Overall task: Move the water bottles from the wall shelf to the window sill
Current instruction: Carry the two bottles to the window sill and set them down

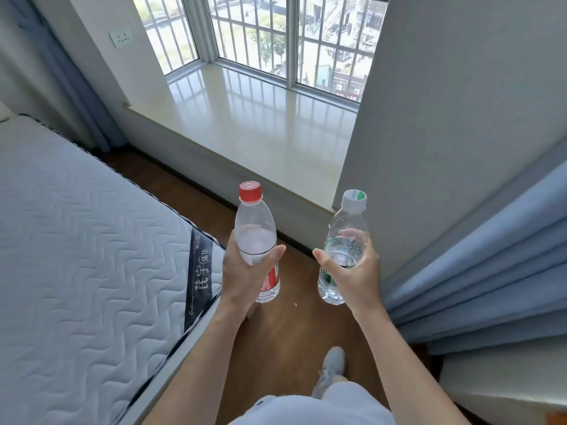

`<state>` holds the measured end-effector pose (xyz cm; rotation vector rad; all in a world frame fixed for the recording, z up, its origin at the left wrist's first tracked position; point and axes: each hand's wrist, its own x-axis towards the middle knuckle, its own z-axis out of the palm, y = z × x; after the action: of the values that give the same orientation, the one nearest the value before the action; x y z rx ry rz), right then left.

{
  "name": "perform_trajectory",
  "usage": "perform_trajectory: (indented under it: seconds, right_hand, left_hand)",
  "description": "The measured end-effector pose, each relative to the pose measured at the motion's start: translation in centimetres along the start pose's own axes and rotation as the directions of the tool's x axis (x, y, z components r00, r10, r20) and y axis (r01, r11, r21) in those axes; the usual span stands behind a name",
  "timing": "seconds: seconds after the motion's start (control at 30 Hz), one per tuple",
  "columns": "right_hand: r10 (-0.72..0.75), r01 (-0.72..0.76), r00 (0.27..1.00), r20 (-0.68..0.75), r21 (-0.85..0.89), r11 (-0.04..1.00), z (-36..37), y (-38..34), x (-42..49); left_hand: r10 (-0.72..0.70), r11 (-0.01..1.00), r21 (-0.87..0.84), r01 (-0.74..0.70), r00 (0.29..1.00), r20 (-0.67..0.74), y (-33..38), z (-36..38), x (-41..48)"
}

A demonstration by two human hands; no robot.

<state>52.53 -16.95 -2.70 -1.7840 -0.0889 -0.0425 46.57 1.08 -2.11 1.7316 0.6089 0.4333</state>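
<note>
Left hand (242,271) grips a clear ribbed plastic bottle with red cap (256,237); right hand (356,271) grips a clear green-labelled plastic bottle (345,243), both upright, short of the glossy cream stone window sill (260,124).

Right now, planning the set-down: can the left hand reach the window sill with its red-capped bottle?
Probably, after a step forward: the left hand holds the red-capped bottle short of the window sill, with only floor between.
</note>
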Motion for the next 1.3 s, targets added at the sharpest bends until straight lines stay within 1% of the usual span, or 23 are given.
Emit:
perform_trajectory:
  seconds: [0.2, 0.37, 0.53, 0.67, 0.83, 1.03, 1.13, 1.3]
  right_hand:
    - [-0.028, 0.028, 0.997, 0.071, 0.001, 1.000, 2.6, 0.8, 8.7]
    - [-0.060, 0.056, 0.982, 0.180, 0.025, 0.998, 5.4, 0.7, 18.2]
    - [-0.108, 0.115, 0.938, 0.329, -0.002, 0.993, 7.4, -0.1, 26.3]
    - [-0.147, 0.147, 0.899, 0.413, 0.030, 0.989, 10.0, -0.8, 31.3]
    - [-0.174, 0.170, 0.830, 0.530, 0.056, 0.984, 14.3, -1.4, 35.0]
    - [-0.167, 0.164, 0.762, 0.625, 0.063, 0.985, 20.2, -1.6, 37.4]
    - [-0.160, 0.159, 0.735, 0.659, 0.062, 0.985, 23.8, -2.0, 38.8]
    - [-0.170, 0.178, 0.707, 0.687, 0.060, 0.982, 31.5, -3.6, 42.1]
  left_hand:
    - [-0.001, 1.000, 0.014, 0.002, 0.999, -0.053, 0.4, 2.8, 7.2]
    - [-0.005, 0.999, 0.040, 0.011, 0.988, -0.156, 2.1, 6.1, 14.7]
    - [-0.028, 0.999, 0.030, 0.037, 0.966, -0.256, 3.7, 8.9, 21.4]
    - [-0.031, 0.999, 0.030, 0.045, 0.938, -0.345, 3.8, 9.8, 25.3]
    - [-0.065, 0.995, 0.036, 0.091, 0.893, -0.445, 3.5, 8.6, 28.1]
    - [-0.134, 0.986, 0.007, 0.164, 0.828, -0.545, 2.0, 5.9, 31.3]
    - [-0.148, 0.984, -0.005, 0.178, 0.800, -0.582, 1.4, 4.4, 33.8]
    - [-0.146, 0.984, -0.007, 0.178, 0.784, -0.603, -0.3, 0.7, 39.7]
